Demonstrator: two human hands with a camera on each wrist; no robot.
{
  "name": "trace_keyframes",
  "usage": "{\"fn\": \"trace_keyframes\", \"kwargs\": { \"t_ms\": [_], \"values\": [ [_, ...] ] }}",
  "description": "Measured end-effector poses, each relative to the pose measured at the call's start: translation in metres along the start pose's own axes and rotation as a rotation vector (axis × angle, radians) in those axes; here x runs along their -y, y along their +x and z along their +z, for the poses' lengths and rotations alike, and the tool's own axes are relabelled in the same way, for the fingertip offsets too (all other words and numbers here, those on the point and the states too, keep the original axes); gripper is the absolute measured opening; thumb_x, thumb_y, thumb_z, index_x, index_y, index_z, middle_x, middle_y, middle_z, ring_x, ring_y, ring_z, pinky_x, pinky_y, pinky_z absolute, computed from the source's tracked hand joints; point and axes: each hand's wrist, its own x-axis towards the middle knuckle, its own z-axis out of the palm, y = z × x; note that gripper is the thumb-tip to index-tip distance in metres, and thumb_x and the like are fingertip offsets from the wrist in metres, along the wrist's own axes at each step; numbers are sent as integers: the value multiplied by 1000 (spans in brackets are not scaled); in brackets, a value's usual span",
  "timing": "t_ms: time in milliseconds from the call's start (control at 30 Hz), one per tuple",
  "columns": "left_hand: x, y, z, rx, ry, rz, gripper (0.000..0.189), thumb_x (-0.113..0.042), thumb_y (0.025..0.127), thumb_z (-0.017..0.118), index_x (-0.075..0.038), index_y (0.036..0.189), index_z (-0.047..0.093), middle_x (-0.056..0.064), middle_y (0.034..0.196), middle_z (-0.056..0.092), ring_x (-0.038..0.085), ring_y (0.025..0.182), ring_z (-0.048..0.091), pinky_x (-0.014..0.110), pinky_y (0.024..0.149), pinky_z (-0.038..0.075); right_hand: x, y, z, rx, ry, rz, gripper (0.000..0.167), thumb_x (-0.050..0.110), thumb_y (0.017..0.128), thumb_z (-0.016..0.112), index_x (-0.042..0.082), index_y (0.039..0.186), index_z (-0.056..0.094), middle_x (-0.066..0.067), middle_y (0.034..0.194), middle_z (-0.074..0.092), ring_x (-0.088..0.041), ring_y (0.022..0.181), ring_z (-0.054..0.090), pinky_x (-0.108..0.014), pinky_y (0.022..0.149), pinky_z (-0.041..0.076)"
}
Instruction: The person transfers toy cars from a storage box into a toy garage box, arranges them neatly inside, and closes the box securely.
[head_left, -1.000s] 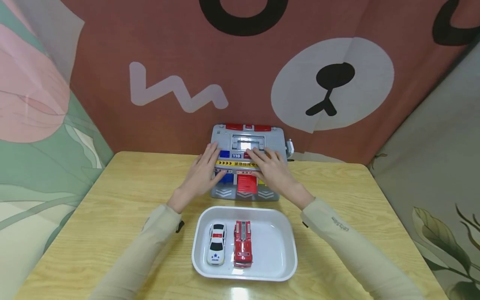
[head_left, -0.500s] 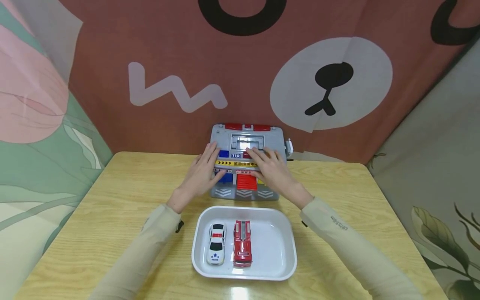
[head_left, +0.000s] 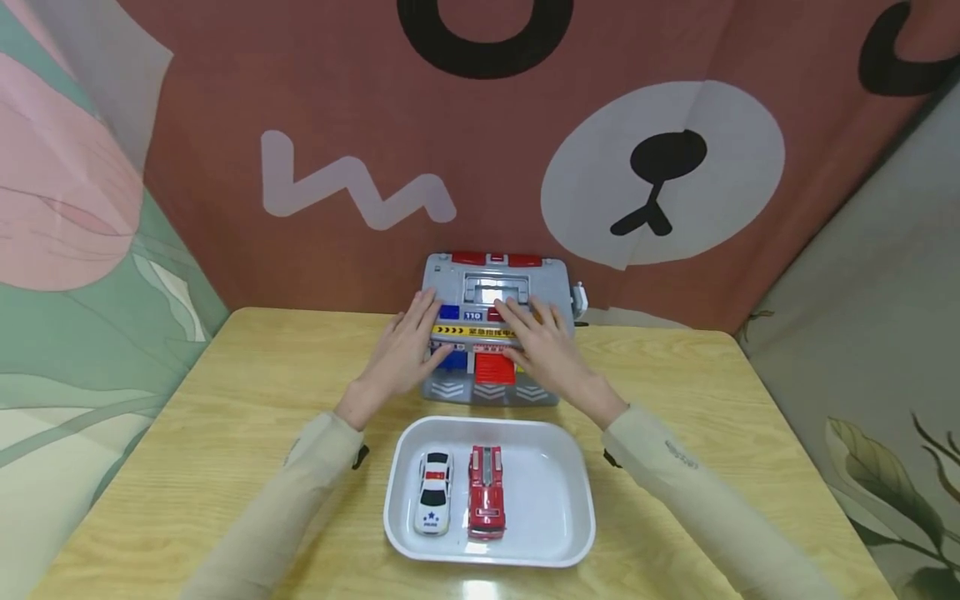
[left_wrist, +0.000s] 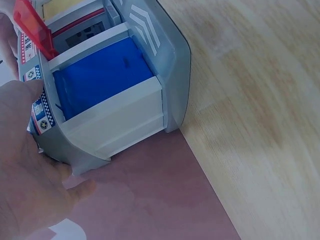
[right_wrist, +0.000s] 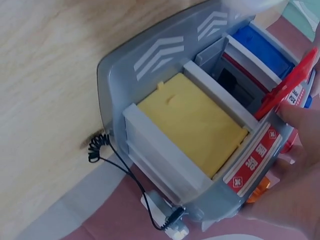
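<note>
A grey toy garage (head_left: 450,283) with red lights on top stands at the table's back edge. My left hand (head_left: 397,350) rests on its left upper part, fingers extended and thumb near the front edge. On the right, my right hand (head_left: 551,350) lies over the top the same way, thumb by the middle bay. Both wrist views show the red door (right_wrist: 290,82) swung outward, leaving the middle bay uncovered. The blue door (left_wrist: 102,75) and the yellow door (right_wrist: 192,122) lie flush in their bays. Part of the yellow label is hidden by my right fingers.
A white tray (head_left: 547,500) sits in front of the garage. In it lie a white police car (head_left: 433,496) and a red toy truck (head_left: 487,492). A white handset (right_wrist: 154,209) with a coiled black cord (right_wrist: 98,147) hangs at the garage's right side. A printed curtain (head_left: 360,267) stands close behind.
The red door's lower edge sits slightly higher in the head view than a second ago. Both hands keep their places on the garage. The whole head view has shifted a little.
</note>
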Motion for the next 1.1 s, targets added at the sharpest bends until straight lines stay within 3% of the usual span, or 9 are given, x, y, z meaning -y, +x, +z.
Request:
{"fn": "trace_keyframes", "kwargs": {
  "t_ms": [233, 567, 767, 1100],
  "values": [
    [1, 1, -1, -1, 24, -10, 77, -50, 98, 47, -3, 153, 20, 11, 161, 5, 27, 147, 4, 54, 112, 21, 6, -6, -4, -18, 53, 15, 74, 32, 92, 66, 16, 154, 28, -11, 155, 30, -42, 142, 17, -61, 111, 16],
    [2, 3, -3, 2, 0, -1, 76, -47, 98, 48, -1, 153, 21, 13, 161, 6, 29, 147, 5, 54, 112, 21, 17, -25, -8, -10, 37, -11, 65, 35, 95, 62, 14, 150, 36, -12, 156, 26, -42, 143, 11, -63, 110, 15],
    [2, 3, -3, 10, -4, -10, 76, -47, 98, 49, -2, 153, 20, 13, 161, 5, 28, 147, 3, 53, 113, 20, 23, -36, -7, -38, 46, -31, 61, 33, 94, 64, 14, 147, 43, -13, 155, 29, -40, 143, 18, -61, 111, 17],
    [3, 3, -2, 8, -16, -8, 77, -47, 99, 48, -2, 153, 19, 13, 161, 4, 28, 147, 1, 54, 113, 19, 30, -62, -7, -65, 161, -73, 52, 26, 92, 68, 12, 140, 52, -12, 153, 33, -36, 138, 30, -57, 111, 21]
  ]
}}
